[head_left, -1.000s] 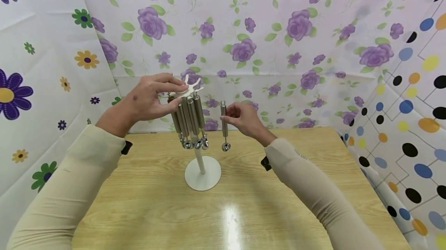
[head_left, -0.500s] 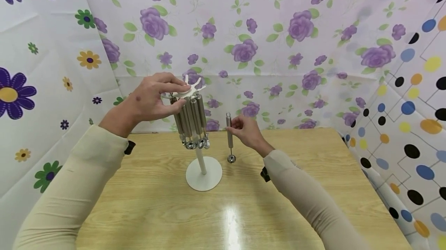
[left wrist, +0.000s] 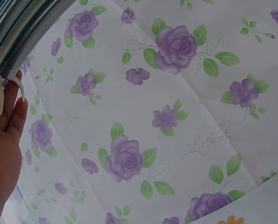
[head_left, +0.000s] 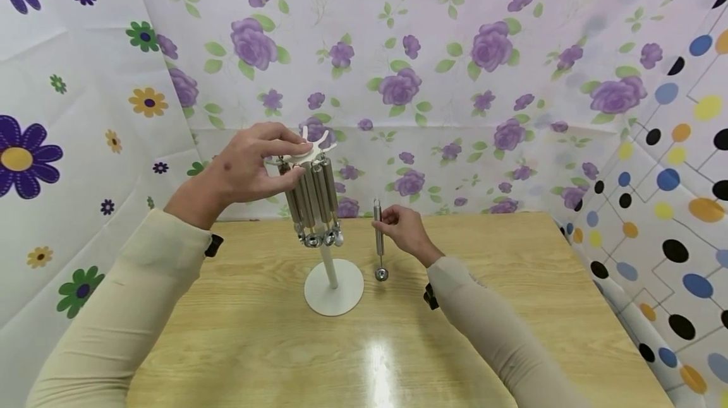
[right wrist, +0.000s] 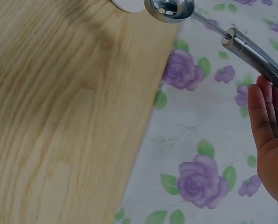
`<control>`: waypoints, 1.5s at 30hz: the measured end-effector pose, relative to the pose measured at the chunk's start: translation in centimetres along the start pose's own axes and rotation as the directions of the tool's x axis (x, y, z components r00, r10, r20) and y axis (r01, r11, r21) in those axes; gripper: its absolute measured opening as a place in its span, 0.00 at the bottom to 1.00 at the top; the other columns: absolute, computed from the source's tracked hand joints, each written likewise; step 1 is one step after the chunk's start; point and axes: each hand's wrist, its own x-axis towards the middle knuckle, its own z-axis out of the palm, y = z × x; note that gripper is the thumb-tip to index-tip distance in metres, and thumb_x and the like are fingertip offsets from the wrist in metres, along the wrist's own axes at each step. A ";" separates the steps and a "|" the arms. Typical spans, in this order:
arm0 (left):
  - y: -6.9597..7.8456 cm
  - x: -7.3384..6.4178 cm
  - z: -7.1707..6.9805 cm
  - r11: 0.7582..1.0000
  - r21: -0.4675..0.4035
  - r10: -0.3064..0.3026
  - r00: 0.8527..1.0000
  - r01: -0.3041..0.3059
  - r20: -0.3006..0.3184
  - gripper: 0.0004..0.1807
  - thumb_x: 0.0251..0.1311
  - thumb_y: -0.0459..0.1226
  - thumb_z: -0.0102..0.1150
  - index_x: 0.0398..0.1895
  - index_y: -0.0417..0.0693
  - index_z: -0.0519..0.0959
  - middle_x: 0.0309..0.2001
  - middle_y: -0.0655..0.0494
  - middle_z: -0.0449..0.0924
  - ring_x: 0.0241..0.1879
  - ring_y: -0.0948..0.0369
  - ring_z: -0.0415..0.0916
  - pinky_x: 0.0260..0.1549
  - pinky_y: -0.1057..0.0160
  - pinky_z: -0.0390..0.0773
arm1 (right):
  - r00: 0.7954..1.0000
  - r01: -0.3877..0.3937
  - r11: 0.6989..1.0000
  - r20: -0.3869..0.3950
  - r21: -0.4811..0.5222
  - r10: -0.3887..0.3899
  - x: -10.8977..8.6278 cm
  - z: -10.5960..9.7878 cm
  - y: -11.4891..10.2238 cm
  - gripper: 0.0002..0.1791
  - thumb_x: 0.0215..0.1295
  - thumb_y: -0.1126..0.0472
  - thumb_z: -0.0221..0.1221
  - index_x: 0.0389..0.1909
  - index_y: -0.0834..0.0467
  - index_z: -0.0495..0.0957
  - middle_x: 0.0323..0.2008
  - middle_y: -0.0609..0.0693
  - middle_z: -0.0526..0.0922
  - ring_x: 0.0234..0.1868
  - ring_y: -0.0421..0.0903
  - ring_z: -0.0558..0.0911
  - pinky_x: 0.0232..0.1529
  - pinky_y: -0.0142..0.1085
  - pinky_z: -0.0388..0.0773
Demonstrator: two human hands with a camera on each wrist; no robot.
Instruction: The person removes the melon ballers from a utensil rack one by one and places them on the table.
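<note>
While the left hand steadies the rack, the right grip pinches the scoop upright

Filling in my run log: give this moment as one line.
left hand: holds rack top | right hand: pinches melon baller, upright, apart from rack | bowl end down, near table
</note>
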 end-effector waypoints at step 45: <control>-0.5 -0.1 0.4 0.999 -0.028 0.024 0.999 -0.025 -0.033 0.20 0.51 0.31 0.68 0.50 0.37 0.86 0.45 0.44 0.82 0.43 0.49 0.79 0.35 0.50 0.76 | 0.935 -0.351 0.936 0.072 0.036 0.348 -1.5 4.5 7.4 0.13 0.64 0.58 0.68 0.36 0.65 0.84 0.30 0.53 0.85 0.29 0.46 0.84 0.30 0.35 0.81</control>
